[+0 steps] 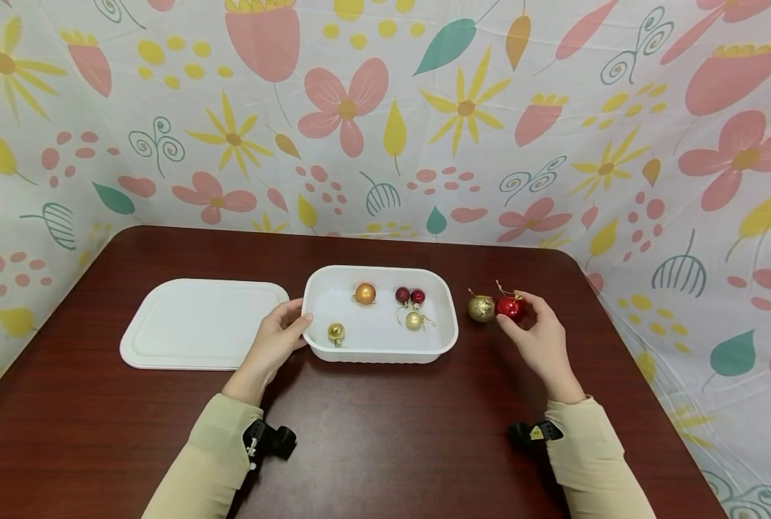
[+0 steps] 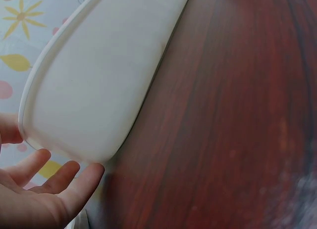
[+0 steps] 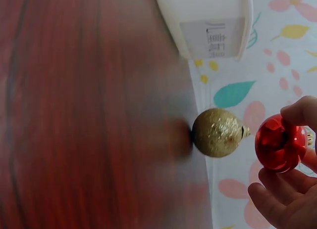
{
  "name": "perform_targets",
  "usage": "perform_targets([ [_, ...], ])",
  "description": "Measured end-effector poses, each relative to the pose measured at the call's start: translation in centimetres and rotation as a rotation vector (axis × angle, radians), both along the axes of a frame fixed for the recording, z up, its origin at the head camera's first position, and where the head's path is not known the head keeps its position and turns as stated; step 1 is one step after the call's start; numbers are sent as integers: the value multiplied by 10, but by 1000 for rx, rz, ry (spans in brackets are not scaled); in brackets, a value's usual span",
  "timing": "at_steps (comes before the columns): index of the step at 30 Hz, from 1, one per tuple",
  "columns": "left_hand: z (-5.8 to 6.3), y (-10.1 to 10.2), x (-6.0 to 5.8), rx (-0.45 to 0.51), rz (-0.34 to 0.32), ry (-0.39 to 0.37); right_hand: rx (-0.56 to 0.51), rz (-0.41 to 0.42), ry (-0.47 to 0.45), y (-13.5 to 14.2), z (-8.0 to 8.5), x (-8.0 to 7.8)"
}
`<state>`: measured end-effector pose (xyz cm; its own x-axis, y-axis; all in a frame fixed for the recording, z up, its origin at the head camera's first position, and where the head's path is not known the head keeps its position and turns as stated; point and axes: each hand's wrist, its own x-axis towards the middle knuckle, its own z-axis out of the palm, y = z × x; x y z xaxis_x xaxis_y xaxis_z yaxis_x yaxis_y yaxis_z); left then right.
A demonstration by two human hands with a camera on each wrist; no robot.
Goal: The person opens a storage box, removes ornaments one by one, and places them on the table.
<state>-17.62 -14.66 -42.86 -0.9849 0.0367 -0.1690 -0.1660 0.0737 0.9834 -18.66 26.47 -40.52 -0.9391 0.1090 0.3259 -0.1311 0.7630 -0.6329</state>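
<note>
A white plastic box point(image 1: 380, 350) stands mid-table, with several small Christmas balls inside, among them an orange one point(image 1: 364, 293) and a gold one point(image 1: 336, 332). My left hand point(image 1: 275, 342) grips its left end, thumb over the rim and fingers against the outer wall, as the left wrist view of the box point(image 2: 94, 75) shows. Right of the box, my right hand point(image 1: 537, 335) holds a shiny red Christmas ball point(image 3: 280, 142) between thumb and fingers. Close beside that ball, a glittery gold Christmas ball point(image 3: 218, 132) rests on the table.
A white lid point(image 1: 197, 324) lies flat on the dark wooden table point(image 1: 385, 447), left of the box. Behind the table hangs a flower-patterned cloth point(image 1: 346, 187). The right wrist view shows a printed label point(image 3: 213, 38) on the box's end.
</note>
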Motion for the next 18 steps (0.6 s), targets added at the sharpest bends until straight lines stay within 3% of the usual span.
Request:
perform_targets([
  [18,1,0,1,3,4,-3,113,54,-100,25,-10,-11],
])
